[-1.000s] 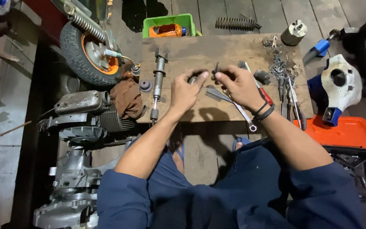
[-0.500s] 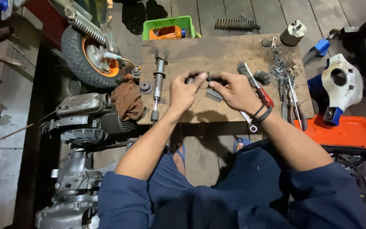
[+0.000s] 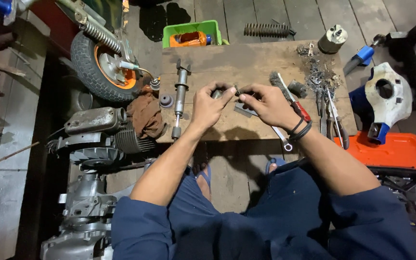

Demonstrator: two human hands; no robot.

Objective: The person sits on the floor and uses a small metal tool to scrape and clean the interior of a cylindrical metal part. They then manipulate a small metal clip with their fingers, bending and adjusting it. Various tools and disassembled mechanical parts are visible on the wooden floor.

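Note:
My left hand (image 3: 209, 107) and my right hand (image 3: 266, 103) meet above a low wooden board (image 3: 246, 65). Together they pinch a small dark metal part (image 3: 236, 91) between the fingertips; its shape is mostly hidden by the fingers. A spanner (image 3: 281, 138) lies on the board under my right wrist. A shock absorber rod (image 3: 179, 98) lies just left of my left hand. A red-handled tool (image 3: 298, 105) rests right of my right hand.
A scooter wheel (image 3: 103, 65) and an engine block (image 3: 97, 139) sit at left, with a brown rag (image 3: 145, 115). Behind the board are a green tray (image 3: 192, 33), a coil spring (image 3: 266, 30) and a metal cylinder (image 3: 332, 39). Pliers (image 3: 334, 120), an orange lid (image 3: 393, 150) and a white cover (image 3: 386, 96) lie at right.
Both hands have risen slightly off the board and drawn closer, fingertips now meeting on the small part. The surrounding tools have stayed put.

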